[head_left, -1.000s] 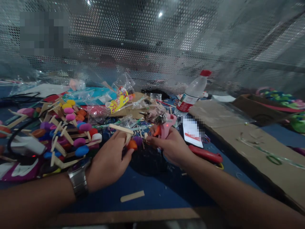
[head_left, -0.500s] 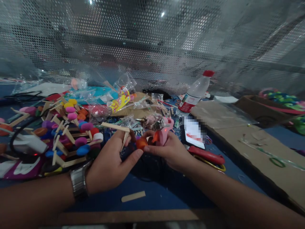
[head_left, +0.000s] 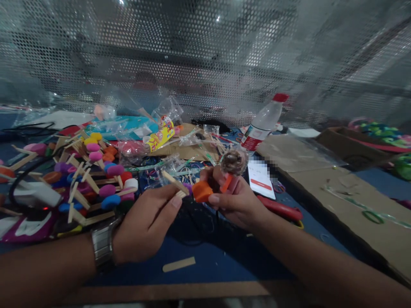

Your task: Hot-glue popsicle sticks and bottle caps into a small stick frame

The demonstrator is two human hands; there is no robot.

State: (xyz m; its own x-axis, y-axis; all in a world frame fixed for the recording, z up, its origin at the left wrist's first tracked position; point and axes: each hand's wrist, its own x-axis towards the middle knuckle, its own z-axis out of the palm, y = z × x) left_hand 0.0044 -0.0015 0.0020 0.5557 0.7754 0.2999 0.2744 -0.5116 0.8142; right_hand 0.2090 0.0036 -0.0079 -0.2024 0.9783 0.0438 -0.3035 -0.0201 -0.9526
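Note:
Pinched between the thumb and fingers of my left hand [head_left: 144, 220] are joined wooden craft sticks [head_left: 176, 185]. A small purple piece [head_left: 187, 189] shows just beyond its fingertips. My right hand [head_left: 242, 201] is closed around a pink glue gun [head_left: 231, 185], its grip partly hidden by the fingers and its front coated in a greyish mass. The same hand also pinches an orange piece [head_left: 202, 191], which looks like soft clay, between thumb and finger. The two hands are close together above the blue table, the sticks and orange piece nearly meeting.
On the left lies a heap of craft-stick pieces with coloured rounds [head_left: 109, 191], beside a white plug [head_left: 37, 194] with a red light. A tilted bottle [head_left: 257, 128], a phone [head_left: 260, 182] and red-handled scissors [head_left: 281, 208] are right. A loose stick [head_left: 179, 264] lies in front.
My left hand has turned the sticks so that they point toward the right hand. The orange piece has moved right, apart from the left thumb. The glue gun's front has swung toward me.

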